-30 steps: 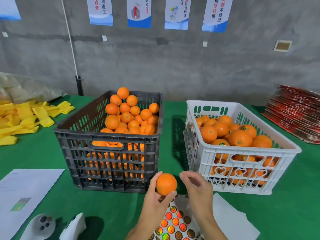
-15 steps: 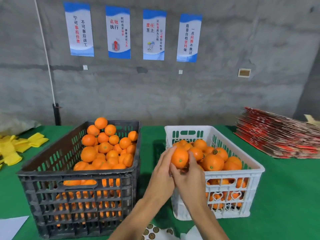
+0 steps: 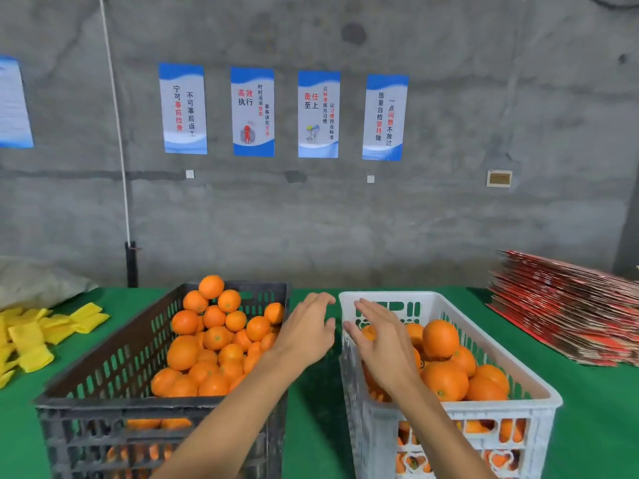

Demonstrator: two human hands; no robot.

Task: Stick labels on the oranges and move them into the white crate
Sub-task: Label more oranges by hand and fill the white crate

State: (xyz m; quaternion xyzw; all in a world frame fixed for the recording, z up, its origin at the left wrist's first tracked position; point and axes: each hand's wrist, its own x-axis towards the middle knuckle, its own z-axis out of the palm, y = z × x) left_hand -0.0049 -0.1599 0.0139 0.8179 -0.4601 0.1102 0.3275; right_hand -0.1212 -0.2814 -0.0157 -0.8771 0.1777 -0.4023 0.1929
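Both hands empty, fingers loosely spread: right hand (image 3: pixel 382 344) over white crate (image 3: pixel 539 397) of oranges (image 3: pixel 446 380), probably just released; left hand (image 3: pixel 306 328) between crates, beside unlabelled stock in dark crate (image 3: pixel 103 354).

Black crate (image 3: pixel 103 406): orange fruit. White crate (image 3: pixel 511 409), right of it: orange fruit. Green tablecloth (image 3: pixel 311 426) beneath. Yellow pieces (image 3: pixel 38 337) left; red cardboard stack (image 3: pixel 567 305) far right.

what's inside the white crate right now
The white crate holds a heap of oranges up to about its rim. The right hand, fingers open, covers the oranges near its left wall; the bottom layers are buried.
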